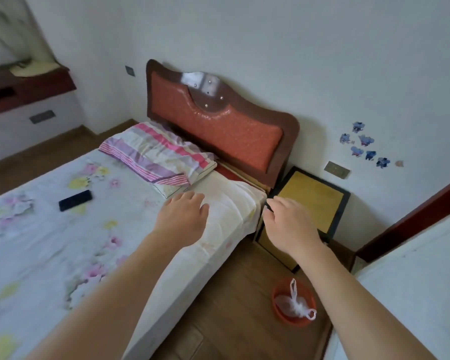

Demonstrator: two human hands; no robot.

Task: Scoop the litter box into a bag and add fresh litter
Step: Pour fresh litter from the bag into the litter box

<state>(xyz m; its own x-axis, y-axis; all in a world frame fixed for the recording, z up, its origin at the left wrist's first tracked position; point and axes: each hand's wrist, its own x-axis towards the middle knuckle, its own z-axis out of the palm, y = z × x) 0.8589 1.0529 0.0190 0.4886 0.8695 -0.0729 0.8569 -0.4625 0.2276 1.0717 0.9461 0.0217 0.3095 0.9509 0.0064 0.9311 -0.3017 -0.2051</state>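
An orange-red round basin (283, 314) stands on the wooden floor beside the bed, with a white plastic bag (295, 305) lying in it, handles up. No litter box or scoop shows. My left hand (183, 213) hovers palm down over the bed's corner, fingers spread and holding nothing. My right hand (289, 222) is stretched out above the gap between the bed and a yellow nightstand (315, 201), fingers apart and slightly curled, with nothing in it.
A bed (63, 242) with a floral sheet fills the left, with a striped pillow (156, 154), a dark phone (75, 200) and a red headboard (216, 126). A white surface (413, 281) and a dark red frame border the right. The floor strip between is narrow.
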